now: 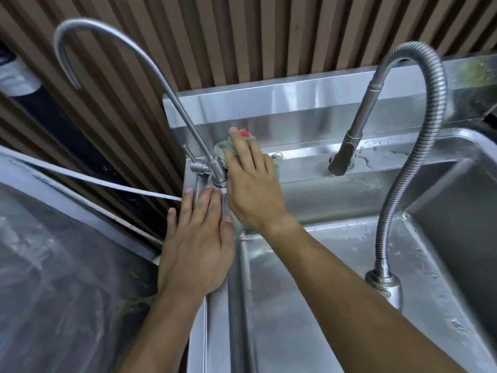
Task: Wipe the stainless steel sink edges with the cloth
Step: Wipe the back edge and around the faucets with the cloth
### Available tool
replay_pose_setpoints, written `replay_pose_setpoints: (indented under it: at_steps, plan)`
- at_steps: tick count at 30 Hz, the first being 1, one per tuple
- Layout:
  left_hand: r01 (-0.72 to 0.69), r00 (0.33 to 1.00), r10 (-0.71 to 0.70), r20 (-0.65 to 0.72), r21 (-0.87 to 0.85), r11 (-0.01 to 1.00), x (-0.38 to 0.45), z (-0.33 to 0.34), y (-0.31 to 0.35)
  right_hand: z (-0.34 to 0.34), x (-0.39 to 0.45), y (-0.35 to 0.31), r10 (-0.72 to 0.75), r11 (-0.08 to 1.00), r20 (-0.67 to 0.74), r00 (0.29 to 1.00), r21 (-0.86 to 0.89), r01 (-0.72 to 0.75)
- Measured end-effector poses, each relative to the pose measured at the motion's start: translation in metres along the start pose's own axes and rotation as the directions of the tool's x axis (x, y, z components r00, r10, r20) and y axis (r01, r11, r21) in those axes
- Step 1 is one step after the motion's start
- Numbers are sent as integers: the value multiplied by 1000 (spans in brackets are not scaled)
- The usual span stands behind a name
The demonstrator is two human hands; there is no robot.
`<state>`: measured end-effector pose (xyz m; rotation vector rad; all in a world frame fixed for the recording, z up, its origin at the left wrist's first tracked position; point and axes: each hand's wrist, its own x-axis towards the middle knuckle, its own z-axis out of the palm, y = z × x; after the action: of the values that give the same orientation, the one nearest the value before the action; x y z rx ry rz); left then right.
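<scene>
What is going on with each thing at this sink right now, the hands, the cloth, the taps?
Left hand: flat, fingers straight, resting on the sink's left edge.
Right hand: flat, pressing the cloth.
Cloth: green, bunched under the right hand at the back ledge.
Thin tap: no water seen running.
Hose tap: nozzle hangs down, no flow seen.
Sink: wet, droplets showing.

My head camera looks steeply down from close above the sink (309, 189), facing its back left corner and the wall behind.
</scene>
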<state>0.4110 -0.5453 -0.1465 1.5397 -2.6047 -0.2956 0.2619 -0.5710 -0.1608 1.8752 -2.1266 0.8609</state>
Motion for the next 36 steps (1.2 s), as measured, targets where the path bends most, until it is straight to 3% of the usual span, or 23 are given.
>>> replay_pose_setpoints:
  at_steps: [4, 7, 10, 12, 14, 16, 18, 20, 22, 25, 28, 30, 34, 36]
  plan:
    - [-7, 1000, 7, -6, -11, 1000, -2, -2, -1, 0, -13, 23, -4, 984, 58, 998, -176, 14]
    - [-8, 1000, 8, -7, -11, 1000, -4, -3, 0, -12, -25, 44, 236, 938, -52, 970, -246, -242]
    - [-7, 1000, 7, -17, 7, 1000, -2, -2, 0, -16, -19, 44, 557, 798, -123, 821, -196, -570]
    - [-8, 1000, 8, -17, 15, 1000, -1, 0, 1, -15, -10, 25, 637, 740, -134, 759, -173, -650]
    - [-17, 1000, 17, -15, 14, 1000, 0, 2, 0, -9, -8, 3, 546, 813, -89, 833, -183, -552]
    - [-25, 1000, 25, -13, 18, 1000, 1, 3, -1, -2, -18, -5, 317, 937, -1, 949, -158, -313]
    - [-26, 999, 27, -26, 29, 999, 1, 2, -1, -5, -24, 14, 172, 977, 11, 985, -133, -169]
    - [-22, 999, 24, -33, 41, 999, -1, 2, -2, -13, -26, 44, 225, 962, -9, 974, -155, -224]
    - [-26, 999, 28, -31, 53, 998, -1, 2, -1, -21, -27, 64, 383, 910, -37, 923, -158, -384]
    - [-29, 999, 32, -36, 80, 996, -1, 3, -1, -15, -19, 40, 513, 832, -86, 854, -195, -519]
    - [-31, 999, 33, -34, 75, 997, -2, 3, -2, 2, -13, 0, 343, 925, 4, 939, -175, -337]
    - [-38, 999, 40, -32, 64, 997, -3, 3, -4, 0, -15, 7, 219, 962, 63, 974, -183, -205]
    - [-32, 999, 33, -35, 51, 998, -2, 3, -4, -12, -22, 40, 407, 889, 19, 913, -239, -391]
    - [-35, 998, 37, -49, 55, 998, -2, 4, -4, -13, -21, 40, 421, 873, -23, 907, -259, -413]
